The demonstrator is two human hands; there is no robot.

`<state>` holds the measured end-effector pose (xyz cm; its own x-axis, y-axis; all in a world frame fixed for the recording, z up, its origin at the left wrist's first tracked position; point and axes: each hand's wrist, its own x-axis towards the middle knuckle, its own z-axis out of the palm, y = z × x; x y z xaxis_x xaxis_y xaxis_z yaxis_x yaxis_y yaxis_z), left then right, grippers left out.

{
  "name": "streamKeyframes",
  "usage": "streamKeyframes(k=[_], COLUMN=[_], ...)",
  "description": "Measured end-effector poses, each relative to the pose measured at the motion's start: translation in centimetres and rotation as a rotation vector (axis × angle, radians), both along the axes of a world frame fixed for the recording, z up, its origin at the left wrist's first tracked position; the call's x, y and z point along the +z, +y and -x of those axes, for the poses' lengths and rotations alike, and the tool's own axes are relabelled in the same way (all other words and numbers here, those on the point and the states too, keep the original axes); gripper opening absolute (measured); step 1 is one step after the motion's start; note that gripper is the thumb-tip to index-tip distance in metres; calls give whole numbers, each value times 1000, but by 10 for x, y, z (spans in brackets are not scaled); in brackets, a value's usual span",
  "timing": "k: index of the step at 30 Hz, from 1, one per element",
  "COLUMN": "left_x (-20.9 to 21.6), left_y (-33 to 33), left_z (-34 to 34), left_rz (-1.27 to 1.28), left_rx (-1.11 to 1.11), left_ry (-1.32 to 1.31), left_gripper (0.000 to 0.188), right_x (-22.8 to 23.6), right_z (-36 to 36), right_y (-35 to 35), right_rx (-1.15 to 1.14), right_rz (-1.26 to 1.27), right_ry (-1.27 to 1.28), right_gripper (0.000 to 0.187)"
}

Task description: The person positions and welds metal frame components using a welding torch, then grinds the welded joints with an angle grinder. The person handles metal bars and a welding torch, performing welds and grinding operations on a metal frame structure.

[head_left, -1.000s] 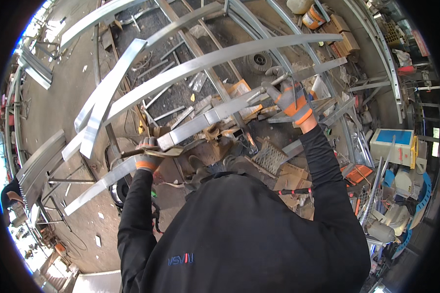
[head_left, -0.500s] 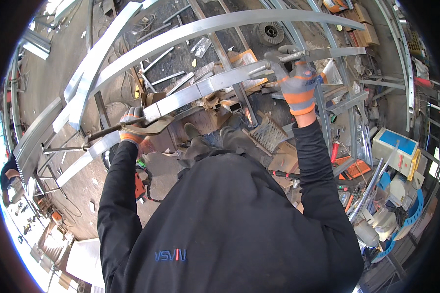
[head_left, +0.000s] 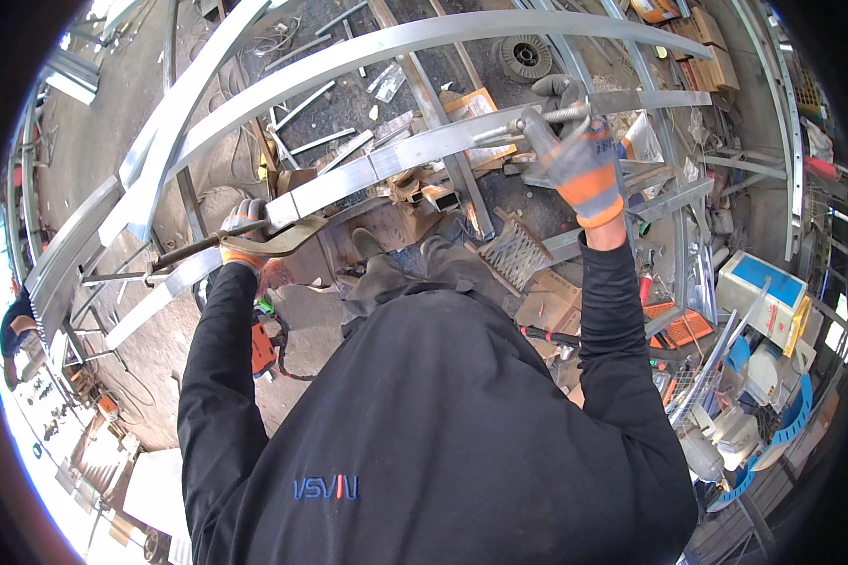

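Observation:
A long curved metal profile [head_left: 330, 184] runs diagonally in front of me, with thin cross lines on its face. At its left part, my left hand [head_left: 243, 226], in a grey and orange glove, is closed around a clamp [head_left: 292, 241] with a curved jaw and a long screw bar lying across the profile. Farther right, my right hand [head_left: 579, 155], gloved alike and slightly blurred, curls its fingers around a threaded metal rod [head_left: 537, 122] over the profile's right part. Whether that rod belongs to a second clamp is hard to make out.
Another curved profile [head_left: 424, 36] arches beyond, resting near straight steel bars [head_left: 433, 113]. Offcuts and cardboard litter the floor. A grille-like metal piece [head_left: 511, 250] lies by my feet. A blue-topped box [head_left: 763, 282] stands right; an orange tool [head_left: 266, 348] lies left. Another person [head_left: 19, 330] is at far left.
My right hand has shifted a little right and down, its wrist turning with the rod. The left hand has moved slightly left with its grip kept. The view has shifted slightly.

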<state>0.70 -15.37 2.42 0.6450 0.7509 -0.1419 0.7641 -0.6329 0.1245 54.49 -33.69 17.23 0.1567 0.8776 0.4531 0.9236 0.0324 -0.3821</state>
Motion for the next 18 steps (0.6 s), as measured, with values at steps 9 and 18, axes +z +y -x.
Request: streamKeyframes(k=[9,18], left_x=[2,8], left_y=[0,0], left_z=[-3,-6], left_rz=[-18,-4], left_rx=[12,20], left_ry=[10,-10], left_gripper=[39,38], right_x=[13,17], right_z=[-7,-3], right_y=[2,12], right_rx=[30,20], right_rz=[138,46], right_ry=[393,314], right_gripper=[21,21])
